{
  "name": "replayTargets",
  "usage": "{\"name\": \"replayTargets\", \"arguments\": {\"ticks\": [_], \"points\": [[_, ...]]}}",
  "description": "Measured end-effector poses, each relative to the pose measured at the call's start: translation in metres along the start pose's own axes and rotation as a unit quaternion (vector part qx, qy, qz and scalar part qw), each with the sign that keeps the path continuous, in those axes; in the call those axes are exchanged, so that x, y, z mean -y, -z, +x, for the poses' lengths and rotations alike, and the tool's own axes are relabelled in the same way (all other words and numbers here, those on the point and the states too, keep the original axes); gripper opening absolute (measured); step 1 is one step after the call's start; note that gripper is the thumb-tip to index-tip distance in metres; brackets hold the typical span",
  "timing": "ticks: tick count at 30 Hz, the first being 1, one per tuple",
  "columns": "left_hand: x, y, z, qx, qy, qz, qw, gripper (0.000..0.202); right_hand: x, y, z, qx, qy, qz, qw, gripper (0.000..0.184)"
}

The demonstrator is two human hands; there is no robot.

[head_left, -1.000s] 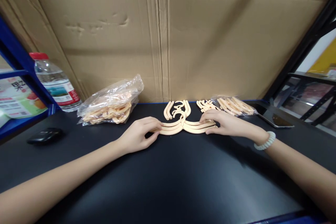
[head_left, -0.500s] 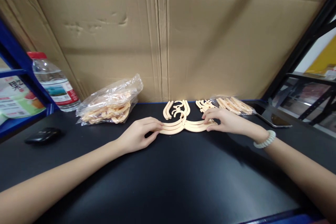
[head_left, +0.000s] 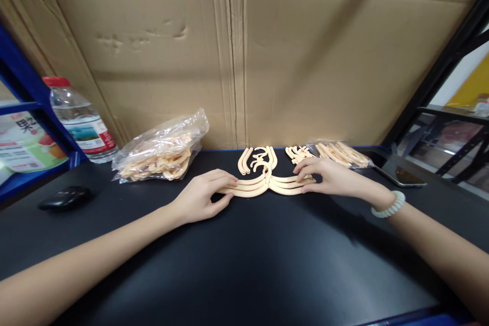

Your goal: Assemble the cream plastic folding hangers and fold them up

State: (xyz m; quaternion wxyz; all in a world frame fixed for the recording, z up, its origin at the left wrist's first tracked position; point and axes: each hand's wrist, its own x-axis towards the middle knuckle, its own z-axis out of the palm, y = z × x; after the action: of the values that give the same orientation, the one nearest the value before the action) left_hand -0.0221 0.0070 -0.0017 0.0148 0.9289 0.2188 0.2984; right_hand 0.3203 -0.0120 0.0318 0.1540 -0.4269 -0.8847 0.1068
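Note:
A small stack of cream plastic hangers (head_left: 267,185) lies flat on the black table (head_left: 244,260), hooks pointing away from me. My left hand (head_left: 202,196) pinches the stack's left end between thumb and fingers. My right hand (head_left: 324,177), with a pale bead bracelet on the wrist, rests curled over the stack's right end, fingers closed on it. Loose cream hooks (head_left: 256,157) lie just behind the stack.
A clear bag of cream hangers (head_left: 160,150) sits at the back left, another bag of parts (head_left: 342,153) at the back right. A water bottle (head_left: 78,119) and blue shelf stand left, a black case (head_left: 64,197) near them. A phone (head_left: 401,173) lies right. Cardboard fills the back.
Both hands stay on the ends of the hanger stack. The right hand's fingers shifted slightly along the stack; the stack itself has barely moved.

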Motion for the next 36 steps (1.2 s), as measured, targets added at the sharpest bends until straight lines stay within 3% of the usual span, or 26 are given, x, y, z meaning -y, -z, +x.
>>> {"name": "replayTargets", "arguments": {"ticks": [10, 18, 36], "points": [[0.001, -0.001, 0.000, 0.001, -0.006, -0.010, 1.000, 0.023, 0.003, -0.003, 0.001, -0.013, 0.022, -0.007, 1.000, 0.020], [-0.001, 0.000, 0.000, -0.007, 0.000, -0.005, 1.000, 0.019, 0.000, -0.001, 0.000, -0.022, -0.012, -0.010, 1.000, 0.022], [-0.002, 0.000, 0.000, -0.007, 0.025, 0.026, 0.999, 0.015, -0.011, -0.006, 0.001, -0.056, 0.003, -0.010, 0.998, 0.018]]}}
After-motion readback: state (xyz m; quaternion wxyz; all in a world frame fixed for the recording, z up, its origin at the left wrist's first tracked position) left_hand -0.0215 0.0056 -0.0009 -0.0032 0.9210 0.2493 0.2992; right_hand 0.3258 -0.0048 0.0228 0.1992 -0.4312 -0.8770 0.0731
